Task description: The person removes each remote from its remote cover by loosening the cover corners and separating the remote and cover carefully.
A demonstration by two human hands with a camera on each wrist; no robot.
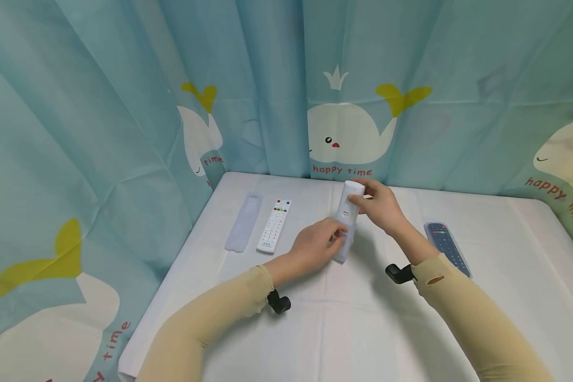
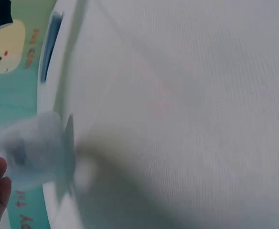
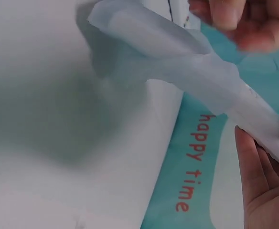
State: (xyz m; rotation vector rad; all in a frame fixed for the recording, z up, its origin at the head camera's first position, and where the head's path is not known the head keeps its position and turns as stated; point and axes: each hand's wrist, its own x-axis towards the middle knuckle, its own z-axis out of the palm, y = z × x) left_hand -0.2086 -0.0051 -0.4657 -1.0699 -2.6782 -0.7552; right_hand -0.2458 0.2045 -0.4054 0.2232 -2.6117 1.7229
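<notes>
My right hand (image 1: 379, 207) grips the upper end of a white remote control (image 1: 352, 192), fingers on one side and thumb on the other. It is tilted above the table with its plain back towards me. A thin translucent remote cover (image 3: 211, 78) is round its lower part, and the loose end of the cover hangs past it. My left hand (image 1: 317, 244) is beside the cover, fingers loosely bent. In the right wrist view a small gap shows between those fingers (image 3: 228, 14) and the cover. The left wrist view shows the cover (image 2: 34, 148) near the fingertips.
Left on the white table (image 1: 324, 329) lie another translucent cover (image 1: 245, 223) and a white remote with coloured buttons (image 1: 274, 225). At the right lies a dark remote (image 1: 446, 246) in a cover. A blue whale-print curtain (image 1: 267, 85) stands behind the table.
</notes>
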